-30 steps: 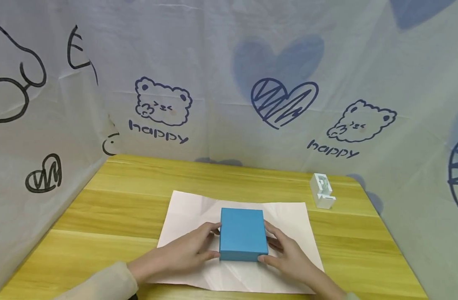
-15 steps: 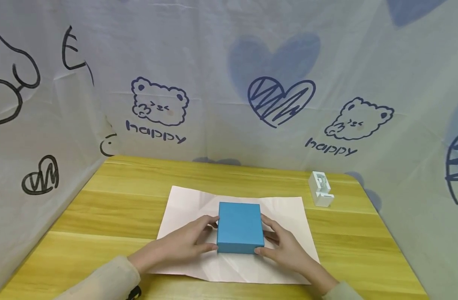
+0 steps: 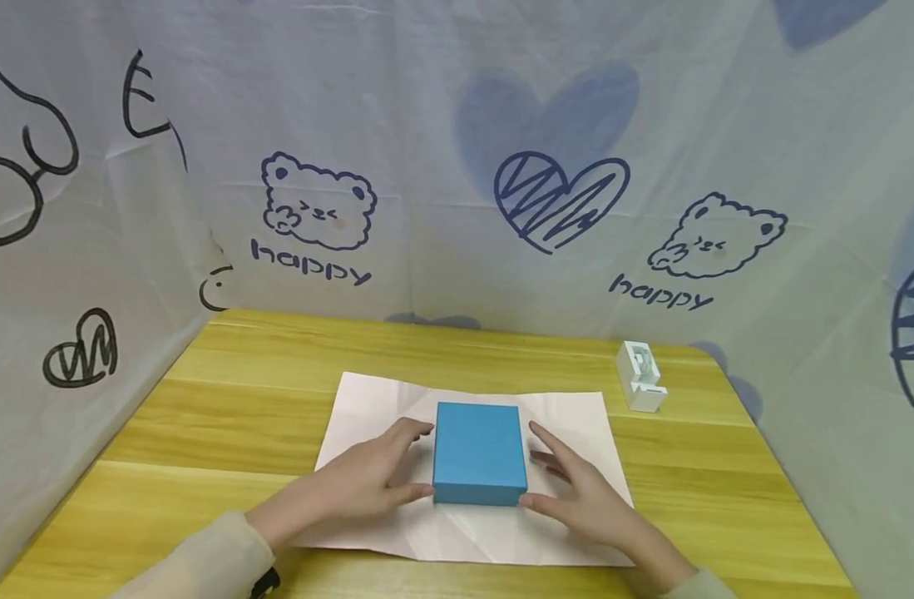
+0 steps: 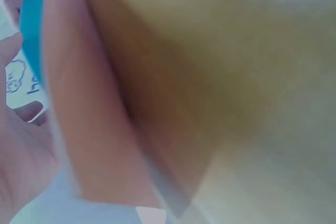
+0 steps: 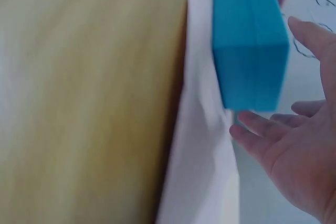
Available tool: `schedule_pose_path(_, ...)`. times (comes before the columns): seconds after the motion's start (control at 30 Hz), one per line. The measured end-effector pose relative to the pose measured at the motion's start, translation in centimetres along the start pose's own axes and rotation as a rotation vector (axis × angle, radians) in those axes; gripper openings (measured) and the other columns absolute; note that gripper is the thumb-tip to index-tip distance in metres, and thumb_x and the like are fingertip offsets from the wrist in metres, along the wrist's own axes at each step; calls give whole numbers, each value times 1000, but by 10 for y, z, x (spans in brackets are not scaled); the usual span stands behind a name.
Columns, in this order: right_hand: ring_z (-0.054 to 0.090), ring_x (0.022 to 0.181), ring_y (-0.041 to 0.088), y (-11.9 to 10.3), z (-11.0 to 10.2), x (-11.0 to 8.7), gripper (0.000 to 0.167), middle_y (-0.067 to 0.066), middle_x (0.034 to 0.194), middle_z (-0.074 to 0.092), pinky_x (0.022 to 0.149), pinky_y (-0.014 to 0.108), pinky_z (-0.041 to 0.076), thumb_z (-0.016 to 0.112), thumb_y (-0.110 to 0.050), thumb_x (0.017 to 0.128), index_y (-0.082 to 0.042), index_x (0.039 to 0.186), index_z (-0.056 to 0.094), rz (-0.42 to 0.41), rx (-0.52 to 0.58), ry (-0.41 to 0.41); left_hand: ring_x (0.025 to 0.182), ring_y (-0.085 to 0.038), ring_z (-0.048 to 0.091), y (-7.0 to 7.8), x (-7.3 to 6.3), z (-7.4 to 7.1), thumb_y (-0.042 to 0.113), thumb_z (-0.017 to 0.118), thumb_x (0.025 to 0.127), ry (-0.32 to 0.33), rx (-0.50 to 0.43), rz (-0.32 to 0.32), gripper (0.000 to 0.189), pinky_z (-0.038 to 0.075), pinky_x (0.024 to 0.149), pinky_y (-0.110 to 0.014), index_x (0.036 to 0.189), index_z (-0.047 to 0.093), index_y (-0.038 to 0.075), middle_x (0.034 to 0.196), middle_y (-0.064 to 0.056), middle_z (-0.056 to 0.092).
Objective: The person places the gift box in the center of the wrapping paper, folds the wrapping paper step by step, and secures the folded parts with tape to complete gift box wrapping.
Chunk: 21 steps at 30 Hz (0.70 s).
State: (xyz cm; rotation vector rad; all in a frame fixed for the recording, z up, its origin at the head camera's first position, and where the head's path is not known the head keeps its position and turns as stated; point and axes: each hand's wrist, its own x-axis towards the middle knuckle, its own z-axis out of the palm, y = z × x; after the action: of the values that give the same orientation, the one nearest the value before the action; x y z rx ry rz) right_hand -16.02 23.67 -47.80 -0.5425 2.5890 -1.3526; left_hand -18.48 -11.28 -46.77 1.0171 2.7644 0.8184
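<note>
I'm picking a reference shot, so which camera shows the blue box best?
The head view: the blue box shows its whole top and nearly all its front. The right wrist view shows two sides and a seam close up; the left wrist view, just a strip at left.

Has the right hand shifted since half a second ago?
Yes: judged against the white tape dispenser, the right hand has moved slightly rightward, away from the blue box.

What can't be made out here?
Underside of the blue box, head view: hidden against the pale paper.
Black item, head view: partly covered by the sleeve, too small to identify.
Left hand, left wrist view: cut off by left edge.
Much of the box, left wrist view: behind blurred paper.
</note>
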Motion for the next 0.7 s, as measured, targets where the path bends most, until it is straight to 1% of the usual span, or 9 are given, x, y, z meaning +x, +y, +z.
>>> schedule_pose_path(0.03, 50, 142, 38, 0, -4, -1, 94, 15, 167, 33, 116, 53, 40, 82, -35, 92, -20, 166, 26, -3, -10, 19, 134, -22, 57, 1, 1, -3, 58, 66, 97, 13, 26, 9, 80, 54, 103, -45, 158, 34, 17, 157, -1, 44)
schedule_pose_path(0.1, 49, 143, 38, 1, -11, -3, 90, 14, 169, 31, 115, 53, 41, 80, -30, 93, -22, 166, 28, -4, -36, 70, 139, -25, 53, 4, 5, -8, 58, 65, 98, 35, 71, 34, 84, 52, 106, -46, 161, 32, 13, 163, -5, 38)
schedule_pose_path(0.17, 48, 143, 39, 5, -18, -5, 85, 14, 168, 32, 115, 53, 41, 79, -26, 95, -21, 165, 30, -4, -66, 128, 146, -26, 45, 7, 8, -12, 59, 63, 98, 41, 111, 59, 88, 47, 113, -47, 164, 28, 11, 169, -6, 30)
schedule_pose_path(0.27, 44, 145, 42, 15, -29, -10, 82, 17, 166, 35, 115, 56, 40, 77, -23, 96, -16, 164, 31, -3, -108, 197, 156, -24, 28, 11, 13, -16, 61, 61, 99, 18, 165, 96, 92, 34, 123, -47, 167, 22, 11, 174, -3, 18)
schedule_pose_path(0.33, 40, 147, 44, 23, -37, -14, 82, 19, 166, 34, 116, 60, 38, 76, -24, 97, -12, 164, 30, 6, -138, 220, 159, -24, 21, 13, 16, -17, 61, 60, 99, -7, 199, 124, 93, 27, 126, -49, 167, 20, 11, 175, -2, 14)
schedule_pose_path(0.43, 34, 149, 47, 33, -48, -20, 83, 22, 167, 31, 118, 64, 33, 74, -29, 98, -7, 164, 29, 37, -196, 228, 159, -27, 18, 16, 22, -15, 62, 59, 99, -46, 258, 172, 94, 23, 127, -52, 167, 21, 9, 175, -4, 14)
schedule_pose_path(0.53, 29, 151, 49, 40, -55, -25, 84, 26, 166, 29, 119, 66, 28, 74, -31, 98, -1, 162, 29, 73, -246, 207, 159, -30, 20, 18, 28, -10, 64, 57, 100, -77, 326, 214, 92, 23, 126, -54, 166, 24, 9, 174, -5, 17)
schedule_pose_path(0.63, 30, 150, 51, 47, -60, -30, 83, 30, 163, 31, 119, 67, 27, 75, -27, 98, 6, 159, 30, 93, -262, 173, 158, -31, 21, 19, 31, -6, 63, 56, 100, -106, 371, 238, 90, 24, 126, -55, 166, 25, 9, 174, -6, 19)
schedule_pose_path(0.7, 33, 148, 50, 50, -62, -33, 84, 31, 162, 33, 119, 66, 29, 75, -27, 97, 7, 159, 30, 123, -269, 143, 158, -31, 20, 21, 33, -3, 62, 56, 101, -127, 389, 246, 89, 24, 126, -55, 166, 25, 9, 173, -7, 20)
